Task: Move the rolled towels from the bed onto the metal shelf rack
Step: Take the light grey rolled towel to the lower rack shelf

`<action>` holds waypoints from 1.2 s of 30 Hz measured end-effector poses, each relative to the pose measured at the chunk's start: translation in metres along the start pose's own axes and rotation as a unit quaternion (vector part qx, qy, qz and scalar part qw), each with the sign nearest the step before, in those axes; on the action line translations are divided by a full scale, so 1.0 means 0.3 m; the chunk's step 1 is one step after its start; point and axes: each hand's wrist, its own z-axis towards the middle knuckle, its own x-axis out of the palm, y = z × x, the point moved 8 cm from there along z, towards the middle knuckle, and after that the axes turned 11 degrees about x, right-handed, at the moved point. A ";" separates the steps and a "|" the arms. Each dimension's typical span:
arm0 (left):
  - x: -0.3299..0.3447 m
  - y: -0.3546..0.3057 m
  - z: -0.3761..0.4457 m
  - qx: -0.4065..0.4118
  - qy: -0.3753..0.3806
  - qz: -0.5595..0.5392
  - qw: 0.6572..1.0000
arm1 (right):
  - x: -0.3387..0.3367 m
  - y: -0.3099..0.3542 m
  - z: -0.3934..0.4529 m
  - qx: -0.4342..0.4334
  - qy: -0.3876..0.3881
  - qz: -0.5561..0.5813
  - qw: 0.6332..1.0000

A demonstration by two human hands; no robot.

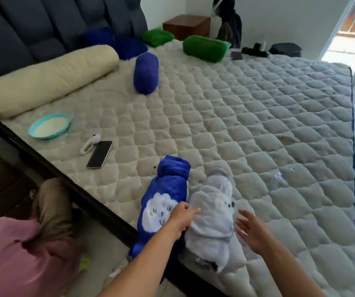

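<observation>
- bed (258,129): quilted mattress, still carrying several rolled towels; the metal shelf rack is not in view.
- near edge: a blue towel with a cloud face (161,202) and a white towel (211,219) lie side by side, touching, both partly overhanging the near edge.
- far side: a plain blue roll (146,72) mid-bed, one green roll (204,48) and a second green roll (157,37) near the headboard.
- left hand (182,217): fingers extended, resting on the seam between the two near towels; nothing gripped.
- right hand (251,232): fingers spread and released, just right of the white towel, not touching it.
- judgement: the step in hand is picking up the white towel.
- advice: cup it from both sides and under its middle, so the roll stays wound and the loose near end does not unfurl.
- also present: phone (99,154) and teal dish (50,126) at left, well apart from the towels.
</observation>
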 end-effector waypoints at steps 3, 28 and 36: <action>0.030 0.017 0.064 -0.078 0.018 -0.004 0.997 | 0.038 0.061 0.083 0.016 -0.001 -0.110 0.994; 0.043 -0.057 -0.106 0.003 0.120 0.144 0.982 | 0.083 -0.114 0.052 -0.011 0.084 -0.075 0.994; -0.250 0.128 -0.509 0.049 -0.009 -0.001 0.999 | 0.326 -0.305 -0.306 -0.150 0.178 -0.184 0.955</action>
